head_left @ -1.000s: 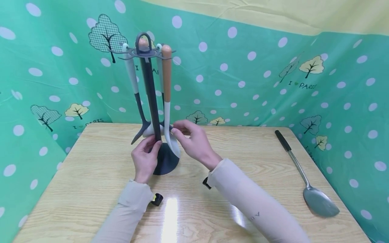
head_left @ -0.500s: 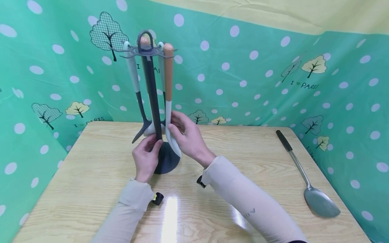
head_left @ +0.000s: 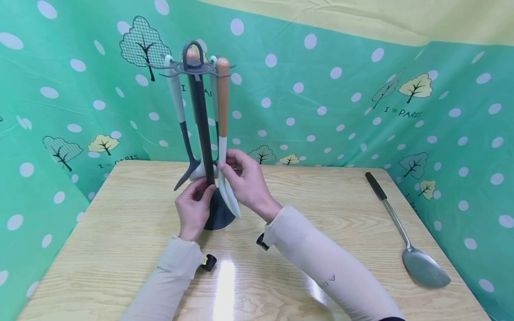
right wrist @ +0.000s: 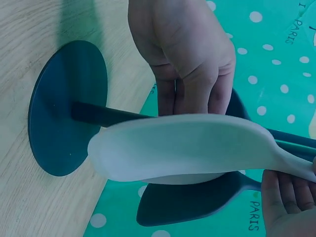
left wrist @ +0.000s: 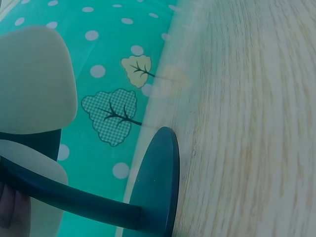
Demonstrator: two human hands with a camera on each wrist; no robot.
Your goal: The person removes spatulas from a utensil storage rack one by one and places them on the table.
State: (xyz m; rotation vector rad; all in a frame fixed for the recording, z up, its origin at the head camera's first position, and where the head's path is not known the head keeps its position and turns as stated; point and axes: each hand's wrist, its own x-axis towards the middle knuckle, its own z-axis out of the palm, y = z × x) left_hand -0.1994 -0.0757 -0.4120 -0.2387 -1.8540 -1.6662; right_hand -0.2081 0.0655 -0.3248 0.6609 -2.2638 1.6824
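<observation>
A dark utensil stand rises from a round base on the table, with several utensils around its pole. Low on that pole, my left hand grips it. My right hand pinches the white neck of a spatula with a wood-coloured handle, whose top overlaps the hooked ring. The right wrist view shows the spatula's broad, curved white head beside the pole and the fingers at its neck. Behind it hangs a dark turner. Another dark-headed turner hangs at the left.
A metal wok spatula with a black handle lies along the table's right side. The wooden table meets a green dotted cloth at the back and sides.
My right hand has come left onto the spatula's neck and pinches it. The spatula's white head has dropped slightly towards the front. My left hand keeps its place on the pole.
</observation>
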